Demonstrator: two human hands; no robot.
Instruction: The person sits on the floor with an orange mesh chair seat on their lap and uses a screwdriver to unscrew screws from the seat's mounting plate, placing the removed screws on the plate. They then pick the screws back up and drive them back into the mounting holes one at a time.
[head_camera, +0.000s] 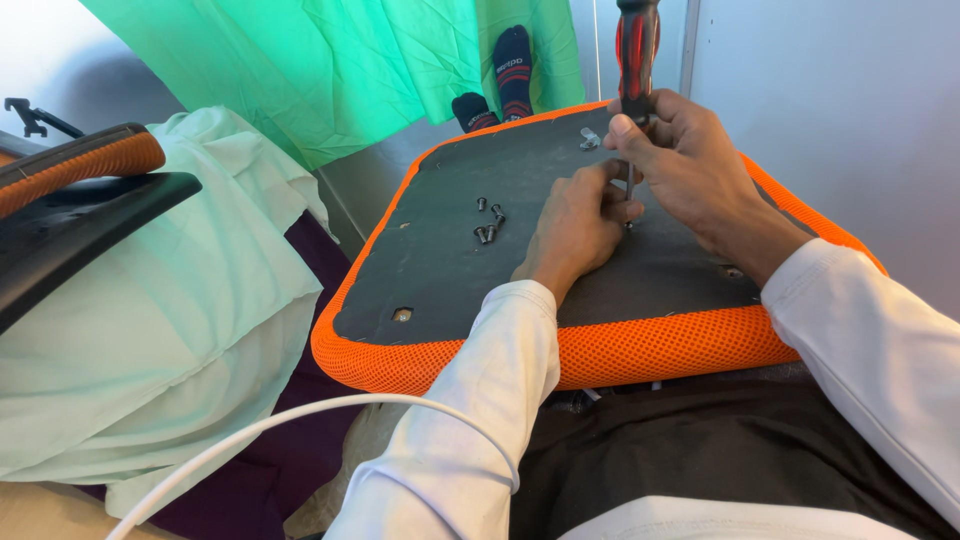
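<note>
An upturned seat pad (440, 250), dark board on its underside with an orange mesh edge, lies across the person's lap. The right hand (690, 165) is closed around a screwdriver (637, 50) with a red and black handle, held upright; its shaft runs down between the two hands to the board. The left hand (578, 225) rests on the board just beside the tip, its fingers (610, 180) curled in toward the shaft as if steadying a screw or the tip itself. Whether they pinch anything is hidden, so I cannot tell.

As to progress, the work looks partly done at most. Four loose screws (488, 220) lie in a small cluster on the board to the left of the left-hand fingers, apart from them and not in any hole. A small metal fitting (589, 138) sits just beyond the fingers, near the far edge. One mounting hole (402, 314) near the front left corner is open, with no screw in it, and another hole (732, 270) shows on the right side, beside the right wrist. So one fastener appears to be under the tool now, while several holes and screws wait.

To the left lies pale green cloth (150, 330) and part of a black and orange chair piece (80, 190).
</note>
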